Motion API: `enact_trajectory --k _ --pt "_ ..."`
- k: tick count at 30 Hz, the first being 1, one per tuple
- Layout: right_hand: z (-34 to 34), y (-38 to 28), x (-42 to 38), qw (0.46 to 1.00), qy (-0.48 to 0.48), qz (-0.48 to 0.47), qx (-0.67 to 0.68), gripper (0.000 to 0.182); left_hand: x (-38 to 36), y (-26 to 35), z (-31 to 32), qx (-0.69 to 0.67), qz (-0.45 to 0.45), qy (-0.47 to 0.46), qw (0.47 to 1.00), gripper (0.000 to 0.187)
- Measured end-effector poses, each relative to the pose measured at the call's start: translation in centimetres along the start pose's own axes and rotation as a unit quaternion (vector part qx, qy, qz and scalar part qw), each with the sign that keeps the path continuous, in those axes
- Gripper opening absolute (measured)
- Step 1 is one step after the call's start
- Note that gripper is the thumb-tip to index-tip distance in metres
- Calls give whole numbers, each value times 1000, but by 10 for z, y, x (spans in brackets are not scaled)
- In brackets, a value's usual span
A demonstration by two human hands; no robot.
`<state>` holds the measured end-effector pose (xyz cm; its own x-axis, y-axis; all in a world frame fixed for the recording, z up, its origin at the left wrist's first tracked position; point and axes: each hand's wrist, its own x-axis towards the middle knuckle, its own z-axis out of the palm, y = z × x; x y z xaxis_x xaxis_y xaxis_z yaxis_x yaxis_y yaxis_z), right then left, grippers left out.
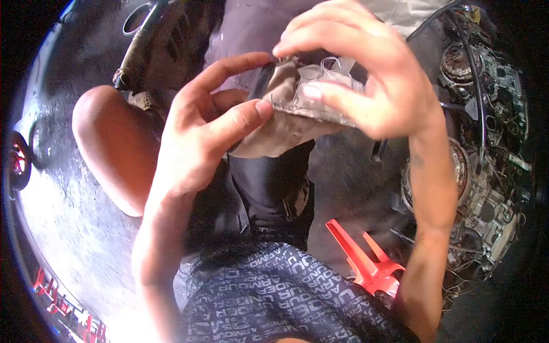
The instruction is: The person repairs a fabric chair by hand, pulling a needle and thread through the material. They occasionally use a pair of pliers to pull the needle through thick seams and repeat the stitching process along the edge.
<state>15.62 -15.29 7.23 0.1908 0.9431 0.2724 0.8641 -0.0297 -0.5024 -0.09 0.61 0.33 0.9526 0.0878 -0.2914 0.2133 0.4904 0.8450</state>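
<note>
The head view has a dark shirt with pale letters (269, 291) closest. Past it, the left hand (197, 134) pinches the edge of a tan cloth (286, 134) with its thumb and fingers. The right hand (383, 74) is curved, its thumb on the cloth; I cannot tell if it pinches tight. The cloth is between both hands, which cover some of it, and it hides part of a black-covered leg (271, 180). A bare knee (111, 137) is to the left. A red plastic thing (372, 271) is low on the right. The right arm (432, 188) blocks some metal engine parts (492, 208). Far left is a wheel (21, 160).
</note>
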Motion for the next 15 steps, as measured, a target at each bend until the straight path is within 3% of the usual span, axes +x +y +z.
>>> enact_trajectory --k 2,3,8,15 --pt "0 -15 -12 998 26 -46 -37 27 0 2 3 -53 -12 12 998 55" --pt "6 -27 -20 996 21 -53 -68 27 1 5 -3 13 -17 13 1000 53" --pt "33 -41 -43 968 33 -99 -226 25 5 6 0 10 -46 4 999 51" --pt "37 -40 -47 957 30 -158 -241 16 3 15 -2 26 -61 -25 997 50"
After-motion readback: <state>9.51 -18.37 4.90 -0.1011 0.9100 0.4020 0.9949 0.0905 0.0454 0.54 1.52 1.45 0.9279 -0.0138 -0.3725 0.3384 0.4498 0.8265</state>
